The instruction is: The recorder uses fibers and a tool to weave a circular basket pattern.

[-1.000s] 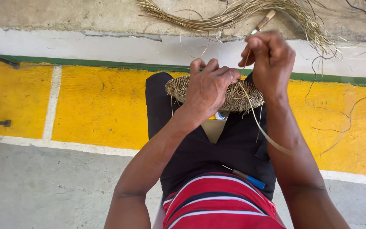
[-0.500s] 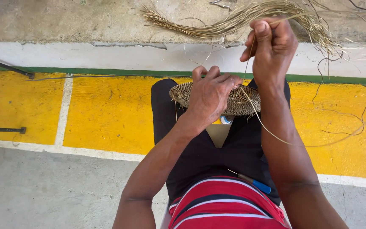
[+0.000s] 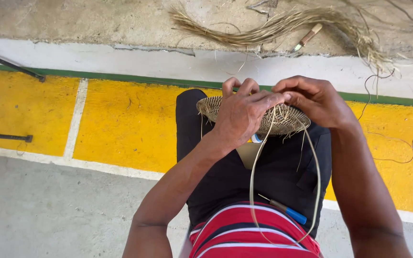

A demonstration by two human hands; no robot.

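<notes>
The woven basket [image 3: 264, 119] sits on the person's lap. The left hand [image 3: 242, 112] grips its rim. The right hand [image 3: 319, 100] pinches a long straw strand [image 3: 253, 181], mid-stitch. Next, pull that loop snug, gently.

The floor is grey concrete [image 3: 39, 210] crossed by a broad band of yellow paint [image 3: 125, 129] edged with white lines and a thin green stripe [image 3: 96, 75]. Beyond it a white-painted kerb [image 3: 120, 57] meets rough, bare cement [image 3: 72, 19]. Two dark metal rods [image 3: 5, 136] reach in from the left under even daylight.
</notes>
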